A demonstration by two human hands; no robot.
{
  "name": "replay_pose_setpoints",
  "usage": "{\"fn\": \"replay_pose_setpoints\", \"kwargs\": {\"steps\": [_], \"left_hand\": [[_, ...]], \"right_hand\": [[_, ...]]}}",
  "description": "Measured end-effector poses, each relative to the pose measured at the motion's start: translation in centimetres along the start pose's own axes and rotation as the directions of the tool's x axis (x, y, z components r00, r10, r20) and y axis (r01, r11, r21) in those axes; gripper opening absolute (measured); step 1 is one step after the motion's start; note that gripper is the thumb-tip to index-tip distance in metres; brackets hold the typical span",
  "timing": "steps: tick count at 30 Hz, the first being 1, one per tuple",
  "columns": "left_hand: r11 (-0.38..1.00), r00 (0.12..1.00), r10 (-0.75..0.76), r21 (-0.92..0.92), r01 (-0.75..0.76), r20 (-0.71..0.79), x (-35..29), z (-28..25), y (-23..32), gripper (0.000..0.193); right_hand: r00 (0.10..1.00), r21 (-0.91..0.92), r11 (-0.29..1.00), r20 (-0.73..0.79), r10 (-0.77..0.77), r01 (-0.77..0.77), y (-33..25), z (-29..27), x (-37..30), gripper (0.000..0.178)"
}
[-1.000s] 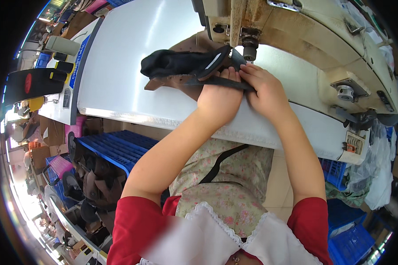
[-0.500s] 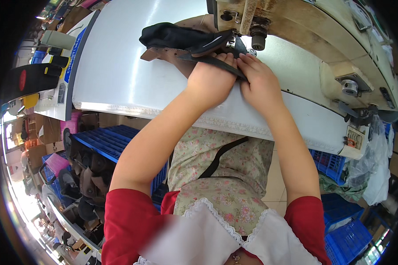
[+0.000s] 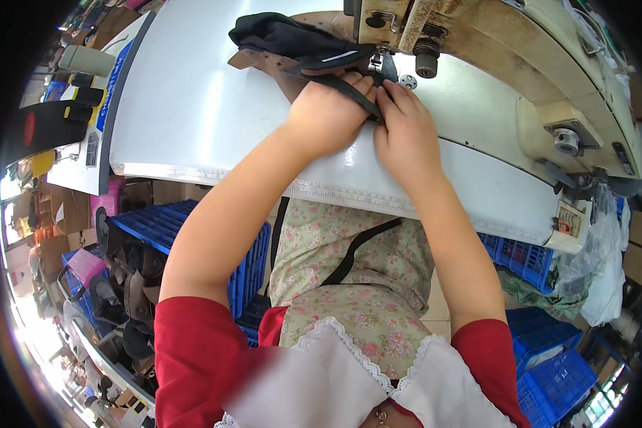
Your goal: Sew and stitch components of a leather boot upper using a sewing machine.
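Note:
A black and brown sewn piece [image 3: 292,39], with a padded black part, a pale stripe and a brown backing, lies at the sewing machine [image 3: 513,64]. Its kind I cannot make out. My left hand [image 3: 332,114] grips its near side, fingers tucked behind a dark strip that crosses them. Close by on the right, my right hand [image 3: 406,132] pinches the end of that strip, its fingertips just below the presser foot [image 3: 379,63]. The needle tip is too small to make out.
The white sewing table [image 3: 185,114] has a ruler strip [image 3: 335,194] along its near edge. A control box [image 3: 96,114] adjoins its left side. Blue crates [image 3: 153,225] with dark and brown pieces stand lower left; more blue crates [image 3: 556,385] and plastic bags [image 3: 599,264] are at right.
Both hands have shifted slightly left. The far part of the sewn piece has swung up and away, and its near edge has turned a little beneath the presser foot. Both hands keep hold of it.

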State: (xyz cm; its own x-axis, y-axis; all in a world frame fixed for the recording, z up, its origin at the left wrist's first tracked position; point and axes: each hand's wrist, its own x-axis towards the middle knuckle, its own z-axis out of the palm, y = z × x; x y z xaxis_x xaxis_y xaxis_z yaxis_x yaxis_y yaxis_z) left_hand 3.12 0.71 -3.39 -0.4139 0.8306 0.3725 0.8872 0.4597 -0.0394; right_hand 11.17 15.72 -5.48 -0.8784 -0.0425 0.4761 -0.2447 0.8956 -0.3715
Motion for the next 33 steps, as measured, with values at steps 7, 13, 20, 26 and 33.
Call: {"fn": "replay_pose_setpoints", "kwargs": {"steps": [7, 13, 20, 26, 33], "left_hand": [[0.981, 0.988, -0.142, 0.126, 0.148, -0.059, -0.2, -0.3, 2.0, 0.021], [0.977, 0.987, -0.154, 0.143, 0.16, -0.049, -0.8, 0.1, 1.9, 0.036], [0.994, 0.997, -0.07, 0.085, 0.073, -0.044, -1.5, 0.6, 0.1, 0.041], [0.998, 0.998, -0.067, 0.001, 0.067, 0.004, -1.4, 0.2, -1.0, 0.042], [1.0, 1.0, -0.019, -0.024, 0.019, -0.019, -1.6, -0.1, -2.1, 0.041]], "right_hand": [[0.995, 0.221, 0.971, -0.034, 0.095, -0.085, 0.0, -0.7, 0.3, 0.04], [0.991, 0.281, 0.954, -0.046, 0.123, -0.105, 1.1, -1.0, 0.5, 0.032], [1.0, 0.233, 0.972, 0.027, -0.004, -0.003, 3.1, -1.4, 0.6, 0.034], [0.999, 0.215, 0.977, 0.046, -0.022, 0.012, 3.1, -1.5, 0.7, 0.035], [0.998, 0.169, 0.985, 0.048, -0.04, 0.032, 2.2, -1.4, 0.6, 0.033]]}}
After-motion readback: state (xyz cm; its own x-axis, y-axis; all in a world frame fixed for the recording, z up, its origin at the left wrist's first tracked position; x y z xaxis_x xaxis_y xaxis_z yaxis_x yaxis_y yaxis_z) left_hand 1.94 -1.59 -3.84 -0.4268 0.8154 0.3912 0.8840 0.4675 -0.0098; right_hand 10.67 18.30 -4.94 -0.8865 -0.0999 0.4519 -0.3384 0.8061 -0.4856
